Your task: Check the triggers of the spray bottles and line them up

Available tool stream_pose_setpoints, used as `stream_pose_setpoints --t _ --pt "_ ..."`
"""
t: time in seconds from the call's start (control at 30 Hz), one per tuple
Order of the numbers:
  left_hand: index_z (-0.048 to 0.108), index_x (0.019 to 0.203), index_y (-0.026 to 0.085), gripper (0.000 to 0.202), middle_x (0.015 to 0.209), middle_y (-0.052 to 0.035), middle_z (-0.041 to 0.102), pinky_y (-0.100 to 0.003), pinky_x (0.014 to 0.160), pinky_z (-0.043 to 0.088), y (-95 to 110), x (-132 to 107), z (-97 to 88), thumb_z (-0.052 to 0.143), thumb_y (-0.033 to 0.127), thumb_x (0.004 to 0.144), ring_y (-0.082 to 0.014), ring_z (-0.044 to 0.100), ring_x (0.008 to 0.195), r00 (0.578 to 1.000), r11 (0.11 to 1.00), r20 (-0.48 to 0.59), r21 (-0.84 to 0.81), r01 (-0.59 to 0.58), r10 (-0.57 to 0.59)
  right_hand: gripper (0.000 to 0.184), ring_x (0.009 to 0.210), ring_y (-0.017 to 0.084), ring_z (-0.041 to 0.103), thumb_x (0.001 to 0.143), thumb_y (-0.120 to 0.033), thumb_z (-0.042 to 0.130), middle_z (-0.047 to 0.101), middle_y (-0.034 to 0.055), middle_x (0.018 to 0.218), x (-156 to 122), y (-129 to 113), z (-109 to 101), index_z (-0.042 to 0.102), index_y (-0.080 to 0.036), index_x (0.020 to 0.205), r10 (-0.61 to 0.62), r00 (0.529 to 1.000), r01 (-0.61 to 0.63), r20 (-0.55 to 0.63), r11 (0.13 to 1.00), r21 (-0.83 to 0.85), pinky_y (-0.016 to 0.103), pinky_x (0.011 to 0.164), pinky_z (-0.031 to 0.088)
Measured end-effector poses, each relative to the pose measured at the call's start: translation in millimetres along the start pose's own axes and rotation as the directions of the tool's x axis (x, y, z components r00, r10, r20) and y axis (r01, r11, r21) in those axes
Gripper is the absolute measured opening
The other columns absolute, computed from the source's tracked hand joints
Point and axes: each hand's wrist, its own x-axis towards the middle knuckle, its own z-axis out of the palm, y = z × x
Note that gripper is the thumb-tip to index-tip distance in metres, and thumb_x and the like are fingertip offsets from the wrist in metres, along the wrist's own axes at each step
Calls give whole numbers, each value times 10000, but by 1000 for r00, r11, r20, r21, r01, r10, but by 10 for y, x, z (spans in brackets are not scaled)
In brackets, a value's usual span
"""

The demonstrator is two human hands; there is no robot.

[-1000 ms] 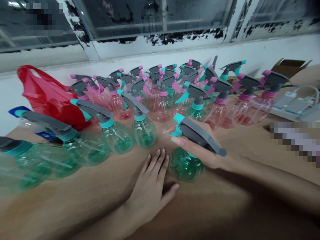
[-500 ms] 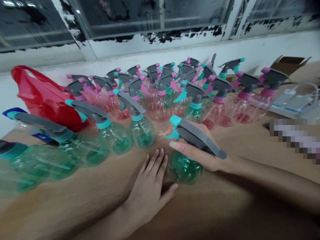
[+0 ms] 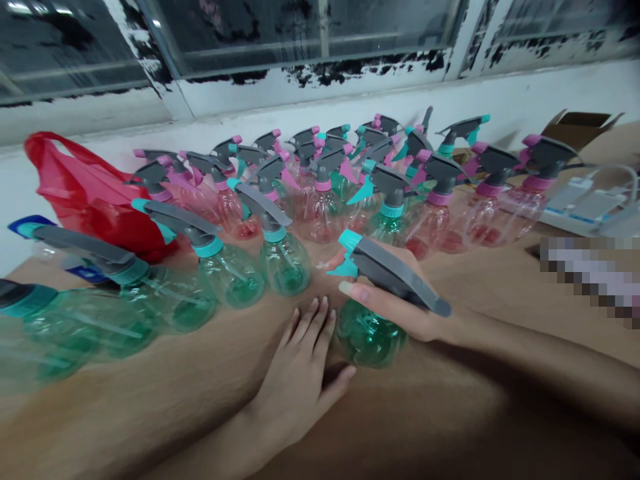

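A green spray bottle [image 3: 373, 337] with a grey and turquoise trigger head stands upright before me. My right hand [image 3: 395, 303] is wrapped round its neck, just below the head. To the left of it, my left hand [image 3: 303, 373] lies flat on the table [image 3: 440, 413], fingers stretched out and holding nothing. Beyond my left fingertips is another green spray bottle [image 3: 285, 267], with a further green spray bottle [image 3: 231, 277] beside it. More green ones run toward the left edge, where the nearest is cut off by the frame.
Several pink spray bottles [image 3: 324, 213], mixed with green ones, crowd the back by the wall [image 3: 260, 100]. A red plastic bag [image 3: 95, 200] sits at the left. At the right are an open cardboard box [image 3: 575, 130], a white power strip [image 3: 590, 203] and a blurred-out patch [image 3: 593, 270].
Almost nothing differs. Both hands and the held spray bottle stay in place; the view has shifted very slightly.
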Motion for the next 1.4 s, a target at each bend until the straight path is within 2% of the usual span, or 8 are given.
stream_pose_setpoints --t 0.23,0.4,0.8,1.17,1.4 --pt "430 1360 51 626 1470 -193 355 -519 1073 297 -1 4 -13 475 494 920 -335 294 1365 1000 1000 8 -22 3 -2 178 741 136 592 804 -276 639 628 20 866 6 -1 -9 610 -167 942 7 1000 -7 4 1000 -21 260 655 487" --pt "434 1362 88 607 1464 -176 375 -514 1076 294 -2 8 -13 483 496 915 -329 291 1367 1000 999 -4 -34 7 -8 174 712 131 583 804 -272 639 623 10 844 9 -10 -5 610 -170 942 4 1000 -4 -1 1000 -9 267 647 483" --pt "453 1343 57 613 1439 -206 401 -533 1054 316 6 10 -34 475 495 915 -352 308 1354 1000 999 22 -30 12 -11 142 630 100 558 814 -241 625 602 -5 833 10 -5 -5 600 -181 940 -7 1000 7 15 1000 4 247 601 480" --pt "476 1323 79 586 1432 -189 420 -517 1066 308 7 26 -48 486 493 907 -334 331 1347 1000 1000 23 -23 7 -6 132 549 76 489 802 -218 623 567 -25 770 22 -19 -4 610 -187 929 -10 1000 10 5 1000 -3 229 504 417" --pt "491 1305 58 592 1423 -205 425 -522 1063 314 22 31 -69 510 487 898 -348 348 1335 999 999 35 -32 8 -7 145 578 84 531 807 -239 631 575 -22 765 11 6 -12 609 -173 935 -16 1000 16 10 1000 4 229 543 445"
